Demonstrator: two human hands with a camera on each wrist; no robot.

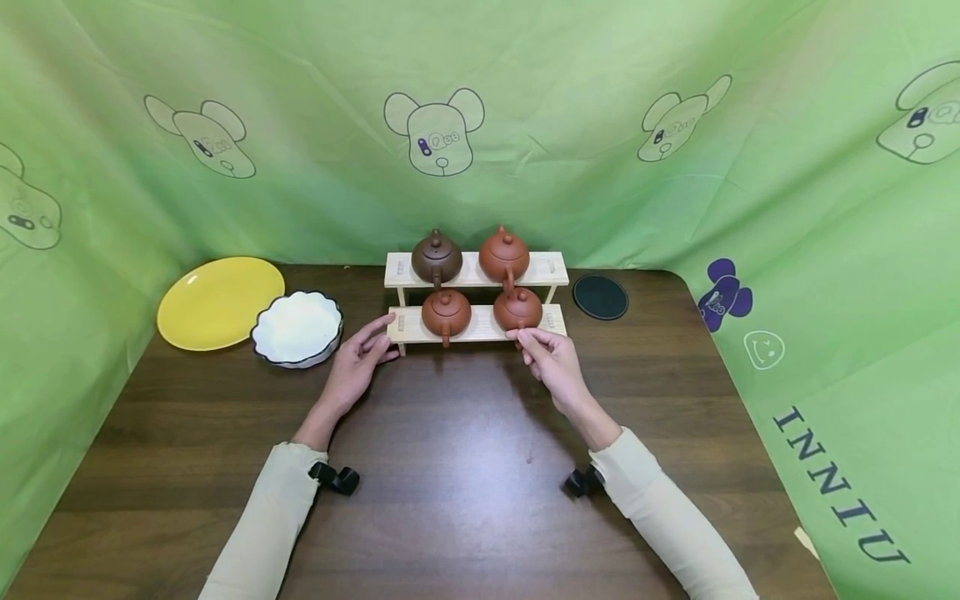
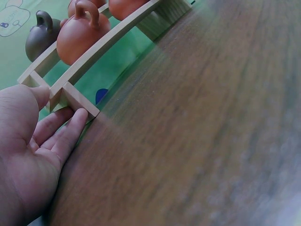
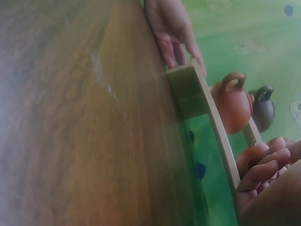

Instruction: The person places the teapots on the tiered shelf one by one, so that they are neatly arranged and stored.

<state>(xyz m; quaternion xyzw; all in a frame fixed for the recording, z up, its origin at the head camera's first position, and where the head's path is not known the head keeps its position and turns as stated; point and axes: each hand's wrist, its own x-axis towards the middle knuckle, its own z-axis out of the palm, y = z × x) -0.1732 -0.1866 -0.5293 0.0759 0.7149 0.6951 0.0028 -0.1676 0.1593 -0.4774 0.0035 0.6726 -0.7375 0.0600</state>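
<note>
A two-tier wooden rack (image 1: 482, 323) holds reddish-brown clay teapots and one dark brown teapot (image 1: 437, 260). My right hand (image 1: 555, 367) pinches the handle of the front right teapot (image 1: 517, 307), which sits on the lower tier; in the right wrist view its fingers (image 3: 263, 174) are curled and hide most of that pot. At the rack's left end, my left hand (image 1: 354, 367) grips the lower tier, thumb at the board and fingers against the leg (image 2: 80, 100). Beside it on that tier stands the front left teapot (image 1: 446, 310). Another reddish teapot (image 1: 504, 254) is on the upper tier.
Left of the rack lie a white scalloped bowl (image 1: 297, 327) with a dark rim and a yellow oval plate (image 1: 217, 302). A round black coaster (image 1: 600, 297) is to the right. Green printed cloth (image 1: 315, 183) encloses the brown wooden table (image 1: 450, 500) behind and at both sides.
</note>
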